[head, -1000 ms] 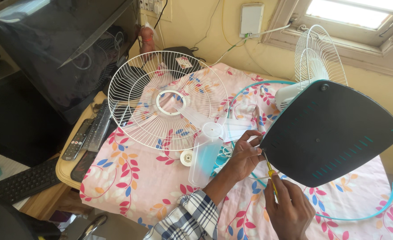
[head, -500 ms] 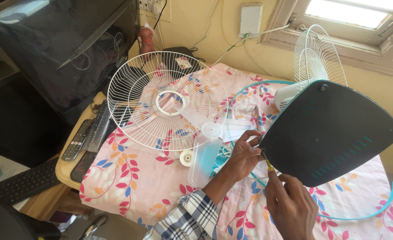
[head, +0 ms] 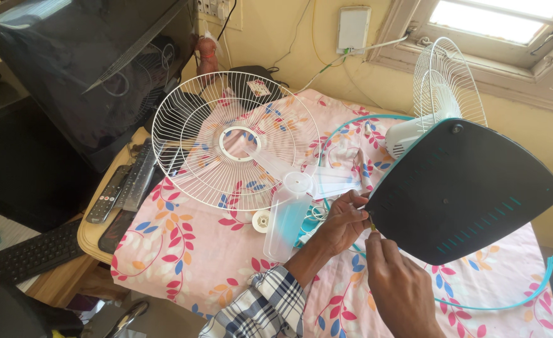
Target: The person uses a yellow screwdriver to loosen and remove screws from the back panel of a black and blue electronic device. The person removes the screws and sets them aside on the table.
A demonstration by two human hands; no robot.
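Note:
A large dark fan base (head: 464, 188) with teal slots is tipped up on its edge over the flowered cloth (head: 182, 250). My left hand (head: 344, 219) presses against its lower left edge, fingers curled there. My right hand (head: 395, 281) sits just below, closed on a thin yellow-handled screwdriver (head: 373, 226) whose tip points up at the base's edge. Beside my left hand lies a translucent fan blade (head: 292, 209) and a small white round cap (head: 262, 220).
A white wire fan guard (head: 236, 141) lies on the cloth at the left. The fan's motor with its rear guard (head: 442, 94) stands behind the base. A teal rim ring (head: 539, 281) curves around it. Remotes (head: 111, 194), a keyboard (head: 35, 250) and a dark screen (head: 82, 69) are at the left.
My right hand has shifted slightly up toward the base's edge with the screwdriver. The base and my left hand stay in place.

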